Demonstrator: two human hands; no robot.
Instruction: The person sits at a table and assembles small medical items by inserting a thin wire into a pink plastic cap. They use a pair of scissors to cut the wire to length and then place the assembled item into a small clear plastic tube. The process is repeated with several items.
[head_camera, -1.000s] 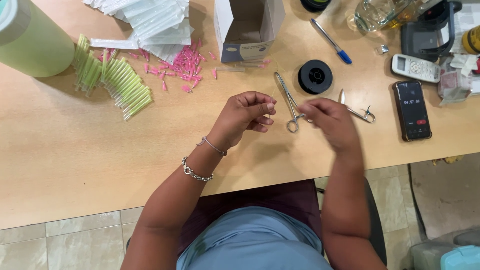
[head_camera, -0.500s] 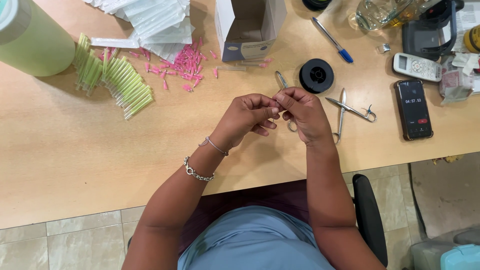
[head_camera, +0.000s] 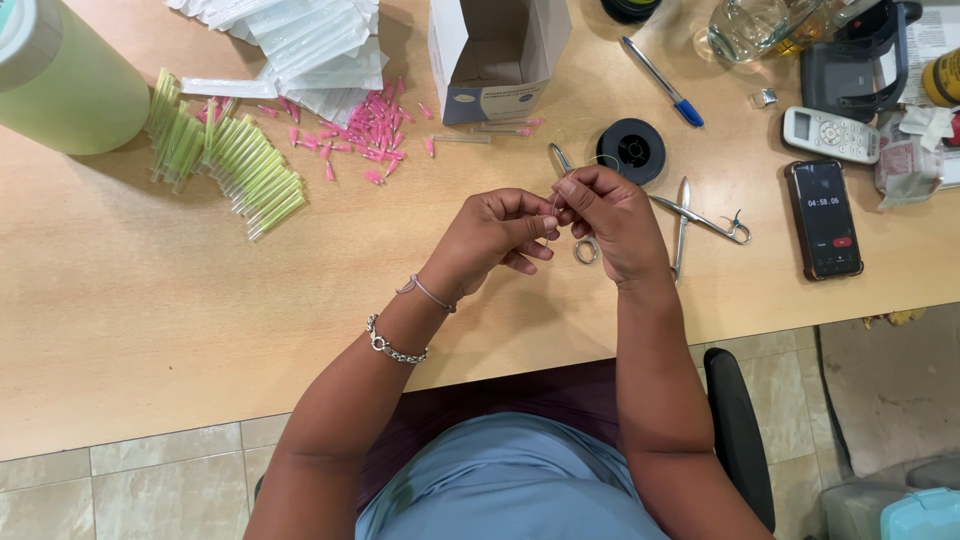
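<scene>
Two hands pinch a fine thread at the frame's centre.

The left hand (head_camera: 495, 232) and right hand (head_camera: 608, 215), fingertips clenched together, grasp a thin pale wire (head_camera: 572, 176) above the wooden table (head_camera: 150, 290); a black round spool (head_camera: 631, 150) and silver metal scissors (head_camera: 700, 220) lie just right.

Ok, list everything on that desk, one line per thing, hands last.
desk: one, light wood, under everything
bottle: one, pale green, far left
green tubes: a pile, left of centre
pink caps: scattered, by the box
clear packets: a heap, top
cardboard box: one, white, open, top centre
pen: one, blue
spool: one, black
scissors: one, silver
phone: one, black
remote: one, white
left hand: fingers pinched, meeting the right
right hand: pinching something too thin to tell
</scene>
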